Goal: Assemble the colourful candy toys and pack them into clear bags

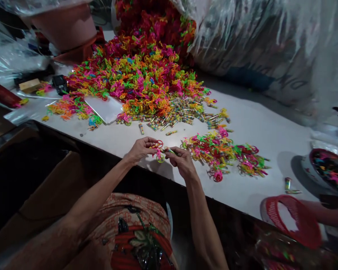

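Fingers of my left hand (139, 150) are closed on a small plastic toy (159, 154) with pink, red and yellow-green parts and round, wheel-like rings. Close beside it, my right hand (183, 162) pinches a thin small tube (169, 150), mostly covered by the fingers. The tube's end is at the toy; whether they are joined I cannot tell. Just beyond my hands, a loose patterned tube (171, 132) lies on the white table (259, 123). A heap of similar tubes (183, 112) is behind it. Right of my hands lie toys with tubes attached (211, 148).
A big pile of bright plastic toys (141, 78) spills from a sack at the back. A clear plastic sheet (105, 108) lies left. Rightwards are a red basket (281, 210), a bowl (308, 168) of toy pieces and another person's arm (321, 213). A full sack (259, 63) stands behind.
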A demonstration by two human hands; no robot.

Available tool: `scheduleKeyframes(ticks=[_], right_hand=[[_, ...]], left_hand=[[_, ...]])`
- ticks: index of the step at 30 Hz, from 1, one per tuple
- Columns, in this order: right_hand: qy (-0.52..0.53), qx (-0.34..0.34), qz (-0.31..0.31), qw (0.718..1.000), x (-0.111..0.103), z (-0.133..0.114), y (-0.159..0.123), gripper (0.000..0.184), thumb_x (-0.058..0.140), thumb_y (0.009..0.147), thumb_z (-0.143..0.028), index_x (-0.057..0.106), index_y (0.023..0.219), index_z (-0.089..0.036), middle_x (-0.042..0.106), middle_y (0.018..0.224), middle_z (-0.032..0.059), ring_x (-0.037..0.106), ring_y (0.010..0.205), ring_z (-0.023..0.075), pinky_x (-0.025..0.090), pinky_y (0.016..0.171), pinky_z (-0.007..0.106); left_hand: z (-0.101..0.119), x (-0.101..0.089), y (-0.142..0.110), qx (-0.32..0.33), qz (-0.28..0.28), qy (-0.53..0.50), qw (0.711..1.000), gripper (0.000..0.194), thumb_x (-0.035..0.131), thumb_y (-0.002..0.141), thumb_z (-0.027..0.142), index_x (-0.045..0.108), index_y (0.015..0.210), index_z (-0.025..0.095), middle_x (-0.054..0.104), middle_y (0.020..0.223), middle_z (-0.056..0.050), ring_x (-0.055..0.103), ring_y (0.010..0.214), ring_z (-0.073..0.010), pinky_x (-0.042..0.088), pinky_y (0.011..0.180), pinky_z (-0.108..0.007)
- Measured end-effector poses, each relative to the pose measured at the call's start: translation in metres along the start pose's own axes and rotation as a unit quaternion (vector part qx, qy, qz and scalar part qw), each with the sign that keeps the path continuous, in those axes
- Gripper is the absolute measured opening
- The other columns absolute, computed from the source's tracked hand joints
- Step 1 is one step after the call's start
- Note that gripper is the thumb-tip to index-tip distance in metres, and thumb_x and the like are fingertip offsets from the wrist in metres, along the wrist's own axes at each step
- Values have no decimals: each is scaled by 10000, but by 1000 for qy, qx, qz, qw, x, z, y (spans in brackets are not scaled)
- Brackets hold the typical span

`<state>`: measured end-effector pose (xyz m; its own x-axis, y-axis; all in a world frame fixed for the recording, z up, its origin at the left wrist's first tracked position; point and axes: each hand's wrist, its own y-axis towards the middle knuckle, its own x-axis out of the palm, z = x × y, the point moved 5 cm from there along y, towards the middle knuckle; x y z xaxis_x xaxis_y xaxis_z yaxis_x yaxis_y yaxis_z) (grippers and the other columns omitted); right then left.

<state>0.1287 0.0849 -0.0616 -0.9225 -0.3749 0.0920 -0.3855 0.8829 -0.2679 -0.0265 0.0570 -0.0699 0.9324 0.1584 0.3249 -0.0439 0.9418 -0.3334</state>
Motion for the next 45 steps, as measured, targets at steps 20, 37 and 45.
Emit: scheduleKeyframes(ticks=[20, 37, 45], right_hand=[[-5, 2, -44, 999, -4, 7, -6, 178, 782, 566, -317, 705, 644, -177, 545, 578, -29, 375, 473, 69, 257, 440, 234], [-174, -20, -39, 984, -42, -20, -34, 174, 740, 665, -351, 743, 707, -182, 564, 591, -8, 396, 487, 90, 284, 441, 243], [-143, 0, 69, 987, -49, -3, -33, 262, 720, 645, -390, 741, 789, -172, 480, 513, -47, 347, 452, 82, 262, 430, 238]], left_hand=[[-28, -4, -12, -103, -3, -93, 990, 391, 870, 407, 142, 729, 771, 122, 694, 663, -3, 587, 560, -82, 458, 581, -210], [-32, 37, 6, -113, -90, -47, 988, 260, 762, 449, 80, 730, 706, 96, 661, 567, -11, 542, 459, -85, 430, 477, -214], [-28, 29, 17, 8, -81, 133, 988, 408, 751, 582, 242, 702, 972, 136, 692, 946, -78, 625, 709, -143, 513, 626, -271]])
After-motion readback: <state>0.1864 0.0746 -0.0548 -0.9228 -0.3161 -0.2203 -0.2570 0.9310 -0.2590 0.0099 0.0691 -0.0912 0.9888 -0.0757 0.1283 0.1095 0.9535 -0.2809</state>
